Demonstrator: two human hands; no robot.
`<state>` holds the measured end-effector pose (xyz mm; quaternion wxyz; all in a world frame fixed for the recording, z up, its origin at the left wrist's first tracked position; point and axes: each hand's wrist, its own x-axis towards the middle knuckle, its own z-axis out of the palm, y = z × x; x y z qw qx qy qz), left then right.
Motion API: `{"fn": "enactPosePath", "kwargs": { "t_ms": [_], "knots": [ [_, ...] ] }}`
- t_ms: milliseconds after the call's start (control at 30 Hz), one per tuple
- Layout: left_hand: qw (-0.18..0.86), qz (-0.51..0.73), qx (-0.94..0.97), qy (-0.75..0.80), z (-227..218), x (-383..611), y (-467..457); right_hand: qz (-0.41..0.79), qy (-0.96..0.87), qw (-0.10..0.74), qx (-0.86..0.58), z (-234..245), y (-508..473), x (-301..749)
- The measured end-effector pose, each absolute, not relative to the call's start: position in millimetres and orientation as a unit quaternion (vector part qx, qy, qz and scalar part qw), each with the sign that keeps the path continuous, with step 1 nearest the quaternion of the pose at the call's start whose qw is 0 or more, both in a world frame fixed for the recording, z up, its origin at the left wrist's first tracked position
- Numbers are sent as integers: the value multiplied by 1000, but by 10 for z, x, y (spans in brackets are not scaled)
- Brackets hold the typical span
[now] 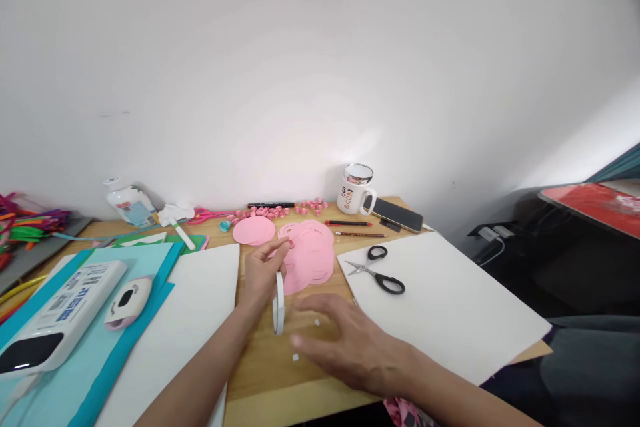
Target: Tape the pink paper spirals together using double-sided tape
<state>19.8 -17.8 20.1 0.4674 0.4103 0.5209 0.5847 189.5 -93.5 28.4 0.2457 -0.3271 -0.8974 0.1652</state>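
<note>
My left hand is closed, with a small pink paper curl pinched at its fingertips. A roll of white double-sided tape hangs upright from the same hand, held by the lower fingers. Just beyond lie flower-shaped pink paper cutouts, with pink paper circles to their left. My right hand is slightly blurred above the wooden table, its thumb and fingers spread around nothing. Near it are two tiny white scraps.
Black-handled scissors lie on white paper at the right. Behind stand a lidded mug and a phone. Pencils and several pink curls lie along the back. At left, a white device rests on blue sheets.
</note>
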Motion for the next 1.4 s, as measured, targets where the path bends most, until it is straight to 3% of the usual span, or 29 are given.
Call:
{"fn": "enactPosePath", "kwargs": {
  "t_ms": [133,233,400,633,767,933,1133,1400],
  "knots": [
    [480,582,397,523,213,239,-214,42,-880,263,-393,198,-732,2386],
    [475,583,396,526,200,249,-222,-16,-845,196,-498,69,-519,2755],
    [475,587,391,527,187,238,-212,5,-843,85,-531,-35,-328,2963],
    [476,596,378,526,202,233,-225,40,-858,40,-511,69,-239,3000],
    [486,595,368,524,191,232,-224,48,-848,102,-519,109,-247,3023],
    [495,593,360,523,158,226,-204,193,-820,251,-476,289,-408,2796],
    [486,595,367,524,111,214,-175,273,-862,220,-365,540,-643,2298],
    [479,582,394,526,73,201,-154,219,-890,171,-360,503,-611,1975]
  ]
}}
